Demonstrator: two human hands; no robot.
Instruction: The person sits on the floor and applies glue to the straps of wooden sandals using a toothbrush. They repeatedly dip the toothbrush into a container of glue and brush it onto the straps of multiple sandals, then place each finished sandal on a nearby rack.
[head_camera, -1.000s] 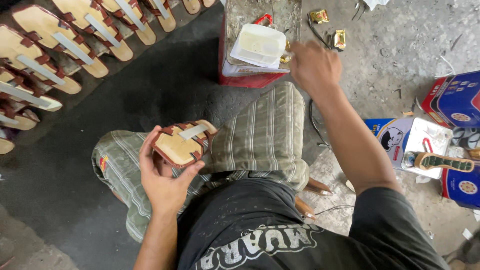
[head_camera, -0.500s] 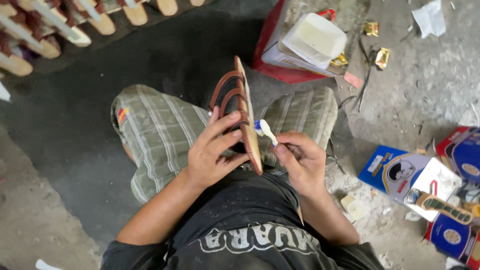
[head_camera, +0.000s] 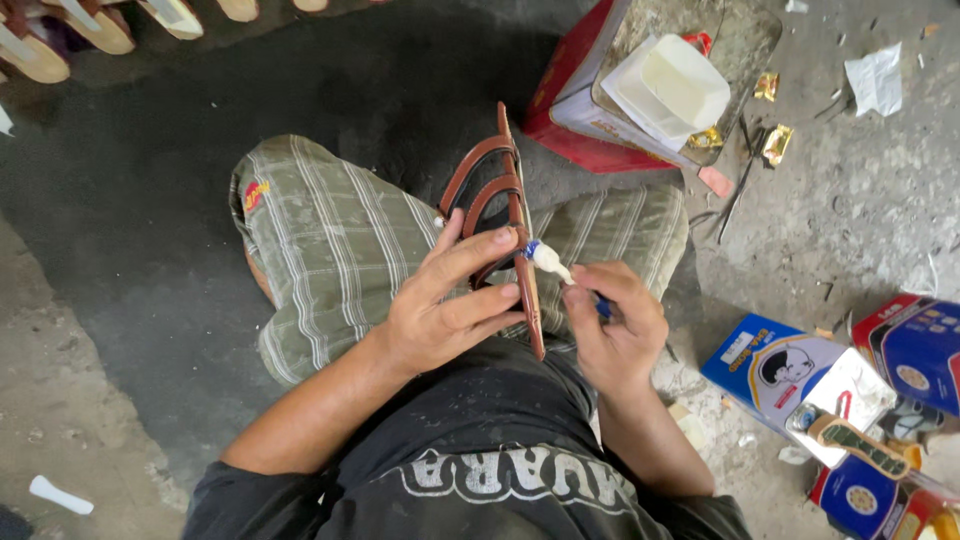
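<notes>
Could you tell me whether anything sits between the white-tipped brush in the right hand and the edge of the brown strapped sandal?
Nothing visible does. The right hand holds the white-tipped brush right against the brown strapped sandal, which the left hand holds on edge, with its fingers on the strap side.

Bare grey concrete floor (head_camera: 850, 200), dusty and scrap-littered, a dark mat (head_camera: 150, 200) spread over part of it, all in soft daylight.

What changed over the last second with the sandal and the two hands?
The right hand came back from the red tin holding a small brush, its tip now at the sandal. The left hand turned the sandal from flat onto its edge. Its grip on the sandal is unchanged.
</notes>
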